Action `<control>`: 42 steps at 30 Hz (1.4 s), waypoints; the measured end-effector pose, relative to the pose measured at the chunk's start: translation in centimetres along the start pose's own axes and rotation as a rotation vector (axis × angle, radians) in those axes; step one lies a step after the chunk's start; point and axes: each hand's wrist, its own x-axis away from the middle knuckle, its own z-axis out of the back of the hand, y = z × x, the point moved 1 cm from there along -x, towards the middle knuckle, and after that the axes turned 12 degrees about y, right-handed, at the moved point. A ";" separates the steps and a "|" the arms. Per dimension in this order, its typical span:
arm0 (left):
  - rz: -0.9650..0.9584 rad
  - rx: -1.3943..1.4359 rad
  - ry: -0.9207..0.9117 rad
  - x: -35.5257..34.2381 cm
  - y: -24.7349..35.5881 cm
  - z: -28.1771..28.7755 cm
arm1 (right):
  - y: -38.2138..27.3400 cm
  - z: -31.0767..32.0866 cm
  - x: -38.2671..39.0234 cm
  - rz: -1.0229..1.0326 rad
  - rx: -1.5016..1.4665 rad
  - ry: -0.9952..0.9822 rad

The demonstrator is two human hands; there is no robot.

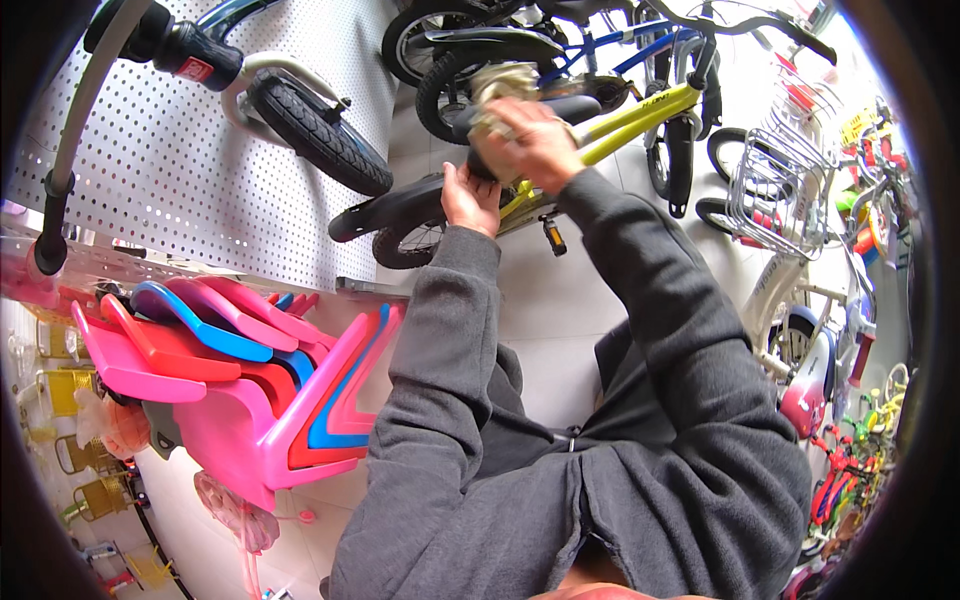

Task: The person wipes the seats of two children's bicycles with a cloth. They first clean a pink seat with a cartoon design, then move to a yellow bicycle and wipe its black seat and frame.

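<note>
A yellow bicycle (645, 118) stands crosswise in front of me, with a black saddle (575, 106) and a black rear mudguard (378, 210). My right hand (535, 145) holds a crumpled beige cloth (500, 80) against the saddle, covering part of it. Lower and to the left, my left hand (470, 200) grips the underside of the saddle's back end with curled fingers. The cloth and hands hide much of what they touch.
A perforated display board (220, 180) and bicycle wheel (315, 130) are at upper left. Stacked plastic seats (230, 420) lie below. A blue bicycle (635, 55) stands beyond. Wire baskets (775, 190) and small bikes line the right side, over a tiled floor (540, 300).
</note>
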 end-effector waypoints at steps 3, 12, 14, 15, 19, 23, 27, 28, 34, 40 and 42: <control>0.085 0.132 -0.093 0.8 0.5 0.0 | -1.8 -2.3 2.3 0.237 0.309 -0.172; 0.052 0.199 0.032 0.8 -0.7 0.0 | -1.1 -3.1 1.1 0.360 0.365 -0.033; 0.069 0.197 0.063 0.5 -0.7 0.0 | -0.8 -3.5 0.1 0.362 0.359 -0.002; 0.079 0.178 0.084 0.4 -0.7 0.0 | -0.6 -3.9 -0.5 0.370 0.353 0.026; 0.093 0.130 0.126 0.2 -0.5 0.0 | 0.8 -4.8 -2.6 0.274 0.398 0.011; 0.105 0.086 0.121 0.7 -0.2 -0.1 | 4.8 -2.9 -5.6 0.053 0.480 -0.315; 0.121 0.046 0.116 1.4 -0.1 -0.2 | 10.6 1.9 -6.6 -0.186 0.654 -0.420; 0.093 0.017 0.117 1.5 -0.1 -0.3 | 11.4 2.7 -5.9 -0.094 0.667 -0.338; -0.012 -0.057 0.146 1.7 -1.0 -0.4 | 8.6 0.8 -0.7 -0.113 0.609 0.384; 0.028 0.003 0.130 1.5 -1.1 -0.2 | -0.6 -3.5 3.4 0.257 0.343 0.397; 0.001 0.015 0.158 1.4 -0.5 -0.5 | -1.8 -3.8 5.5 0.277 0.210 0.358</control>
